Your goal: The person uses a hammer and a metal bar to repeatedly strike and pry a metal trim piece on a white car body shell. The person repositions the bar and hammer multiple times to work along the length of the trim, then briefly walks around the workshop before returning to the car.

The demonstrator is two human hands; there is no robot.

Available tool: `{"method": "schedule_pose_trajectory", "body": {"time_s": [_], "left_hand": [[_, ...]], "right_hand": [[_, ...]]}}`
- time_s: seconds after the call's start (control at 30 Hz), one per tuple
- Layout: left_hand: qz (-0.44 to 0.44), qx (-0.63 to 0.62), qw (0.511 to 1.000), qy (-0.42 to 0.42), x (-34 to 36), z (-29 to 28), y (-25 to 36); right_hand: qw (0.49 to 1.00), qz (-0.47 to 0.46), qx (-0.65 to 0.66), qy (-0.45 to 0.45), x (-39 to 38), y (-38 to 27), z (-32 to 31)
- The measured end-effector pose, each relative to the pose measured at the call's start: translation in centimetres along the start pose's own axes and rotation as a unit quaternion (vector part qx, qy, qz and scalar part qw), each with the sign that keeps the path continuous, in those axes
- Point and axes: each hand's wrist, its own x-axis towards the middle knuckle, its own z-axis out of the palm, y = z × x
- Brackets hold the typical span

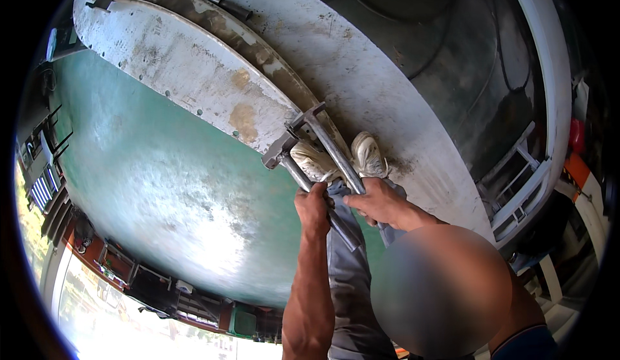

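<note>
My left hand [313, 206] is closed round the metal pipe handle of a hammer [280, 149], its blocky dark head pointing away from me. In my closed right hand [381, 201] is a second tool, a T-headed metal tool [330, 145] with a long tubular handle. The two heads lie close together; whether they touch I cannot tell. Both are just above the near end of a long, stained metal strip [258, 46], which runs to the far left over a whitish plate [394, 105]. My shoes [369, 155] are beside the tool heads.
Green floor [168, 172] spreads to the left of the plate. On the plate's far part lies a dark tube-like tool [236, 9]. A white metal frame [539, 147] and dark cables [445, 43] are at the right. Shelves and a green bin [243, 321] line the lower left.
</note>
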Motion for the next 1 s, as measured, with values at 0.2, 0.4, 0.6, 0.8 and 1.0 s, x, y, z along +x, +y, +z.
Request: {"method": "schedule_pose_trajectory", "body": {"time_s": [0.2,0.4,0.6,0.8,1.0], "left_hand": [[-0.008,-0.010,1.000,-0.003,0.1,0.3,0.2],[-0.009,-0.008,1.000,0.000,-0.2,0.0,0.0],[-0.011,0.013,1.000,0.024,1.3,0.3,0.1],[-0.024,0.020,0.997,0.075,1.3,-7.5,-2.1],[-0.008,-0.025,0.999,0.019,0.3,-5.1,-0.6]], "right_hand": [[0.998,-0.050,0.001,0.036,-3.1,-4.3,-8.0],[0.804,-0.441,0.150,0.369,-12.4,-13.0,-25.2],[0.891,-0.144,0.184,0.389,0.3,-3.7,-6.6],[0.988,-0.088,0.077,0.103,-0.8,-0.3,-7.3],[0.977,-0.073,0.092,0.175,-2.1,-0.5,-6.2]]}}
